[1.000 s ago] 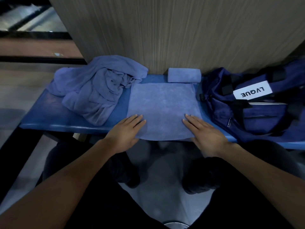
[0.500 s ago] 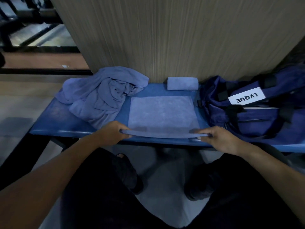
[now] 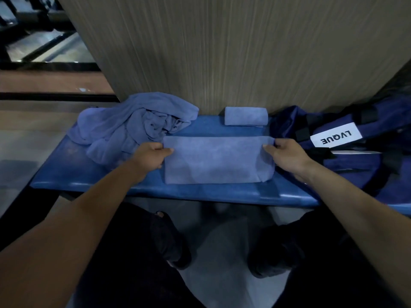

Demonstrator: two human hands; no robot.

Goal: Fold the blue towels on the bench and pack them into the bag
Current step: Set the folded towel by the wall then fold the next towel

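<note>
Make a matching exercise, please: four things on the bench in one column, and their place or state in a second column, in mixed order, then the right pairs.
Things:
1. half-folded towel
2. rolled towel
3. crumpled towels
4. bag

States:
A. loose heap at the left end of the bench
B. at the right end, white label on it
C. at the wall, behind the towel being folded
D. pinched at its ends by the left hand and the right hand

Pairs: 1-D, 2-C, 3-A, 4-B
</note>
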